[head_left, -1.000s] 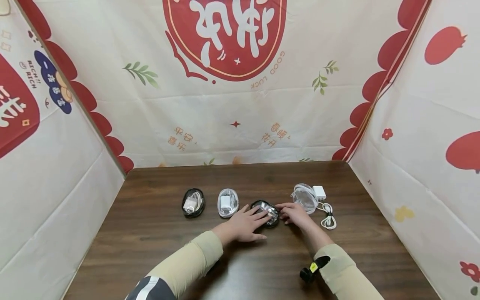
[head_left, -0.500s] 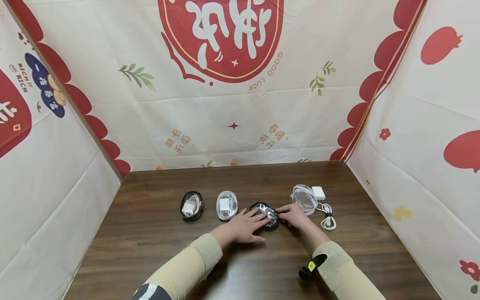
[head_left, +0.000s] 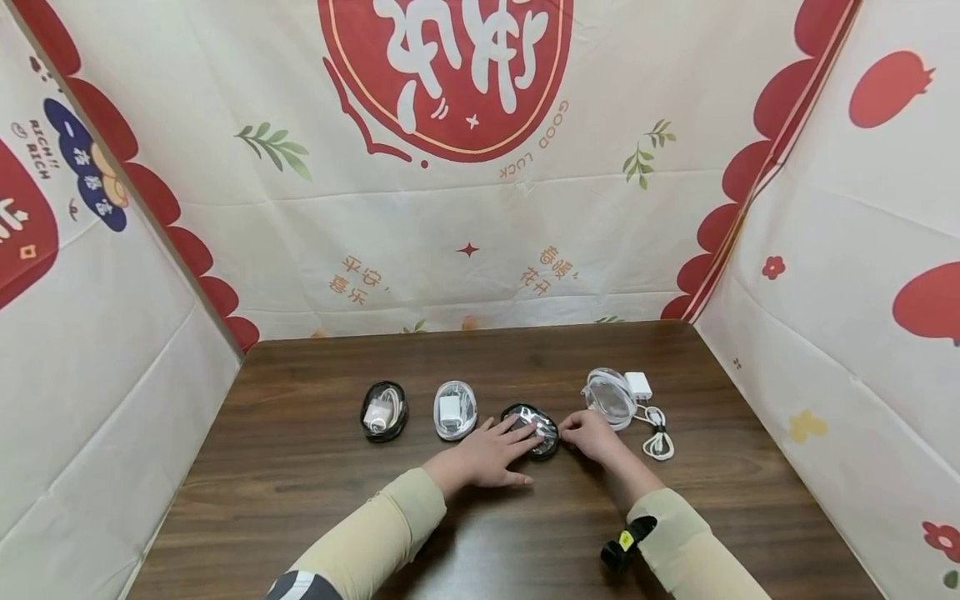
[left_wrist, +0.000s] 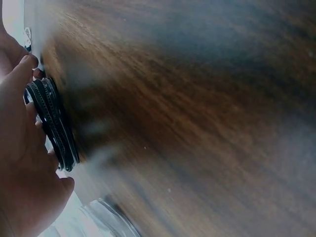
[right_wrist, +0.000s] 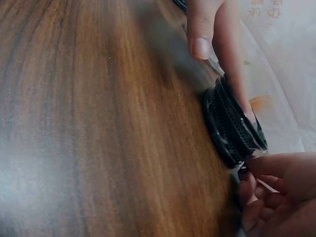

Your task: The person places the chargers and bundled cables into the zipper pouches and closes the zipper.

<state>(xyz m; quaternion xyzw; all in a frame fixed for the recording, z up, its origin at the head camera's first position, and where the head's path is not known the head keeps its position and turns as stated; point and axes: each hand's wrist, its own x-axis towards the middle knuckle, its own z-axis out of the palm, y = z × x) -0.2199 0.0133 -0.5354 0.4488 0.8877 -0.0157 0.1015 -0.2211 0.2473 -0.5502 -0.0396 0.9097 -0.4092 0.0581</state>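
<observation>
A clear oval pouch with a black zippered edge (head_left: pixel 551 427) lies on the table under my left hand (head_left: pixel 489 455). The left fingers are spread and rest across its top. At the pouch's right end, the thumb and fingers of my right hand (head_left: pixel 592 435) pinch a small dark zipper pull (right_wrist: pixel 242 171), largely covered by the fingertips in the right wrist view. The black zipper band (left_wrist: pixel 49 116) shows edge-on beneath the left fingers in the left wrist view. What the pouch contains is mostly hidden by the left hand.
Left of the hands lie a white-edged pouch (head_left: pixel 468 387) and a black-edged pouch (head_left: pixel 401 390), each holding a white charger and cable. To the right are a white-edged clear pouch (head_left: pixel 611 400), a white charger (head_left: pixel 638 385) and a bundled white cable (head_left: pixel 657 442). A printed cloth hangs behind the table.
The right hand's fingers have drawn together into a pinch at the pouch's right end. The left hand stays in place on the pouch. The head view has shifted slightly.
</observation>
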